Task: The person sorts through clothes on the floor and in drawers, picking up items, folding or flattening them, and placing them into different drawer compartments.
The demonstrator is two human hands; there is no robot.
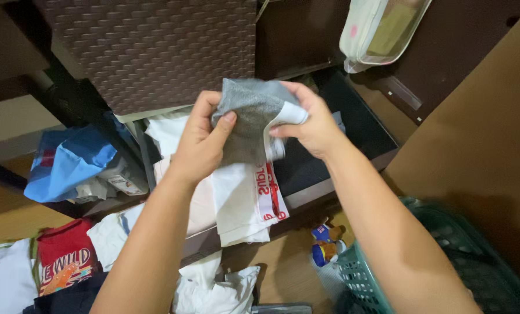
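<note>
Both my hands hold a grey folded garment (251, 110) with a white waistband, raised over an open dark drawer (329, 168). My left hand (201, 139) pinches its left side with thumb on the front. My right hand (309, 119) grips the right edge and the white band. Below them, white folded clothes (236, 203) with a red-printed band lie in the drawer.
A brown woven box (155, 52) stands above. A blue bag (68, 160) sits at left, clothes including a red shirt (65, 256) lie bottom left. A teal laundry basket (446, 261) stands bottom right, a clear zip pouch (382, 29) top right.
</note>
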